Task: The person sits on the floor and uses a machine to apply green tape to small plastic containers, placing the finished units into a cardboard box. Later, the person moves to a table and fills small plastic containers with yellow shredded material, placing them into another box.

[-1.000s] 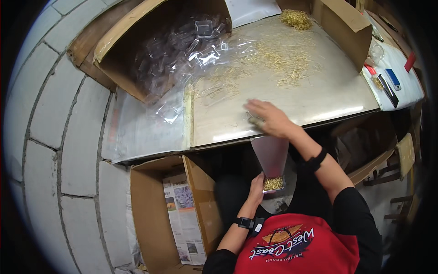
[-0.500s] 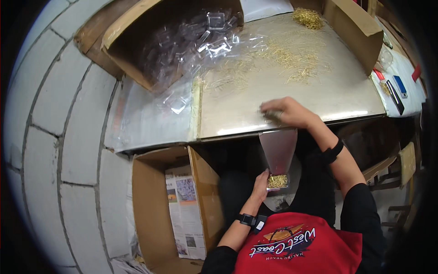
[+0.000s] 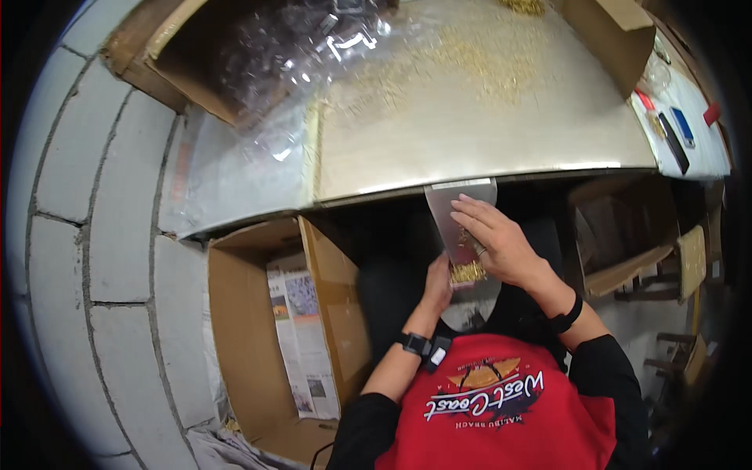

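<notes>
My left hand [image 3: 437, 283] is reaching up from below, its fingers closing on the clear bag [image 3: 462, 227] just under the table edge [image 3: 486, 178]. My right hand [image 3: 495, 241] is lying over the bag's front, fingers together, pinching it above the yellow bits [image 3: 468, 272].

The clear pouch [image 3: 460, 235] shows grey above and golden-yellow bits at its bottom. The table [image 3: 470, 125] is pale beige, dusted with yellow flakes [image 3: 478, 59] toward its far edge. Brown boxes [image 3: 258, 329] (one lined with printed newspaper [image 3: 301, 337]). Black wristbands; red shirt [image 3: 501, 407]. Grey-white block wall [image 3: 94, 235].
</notes>
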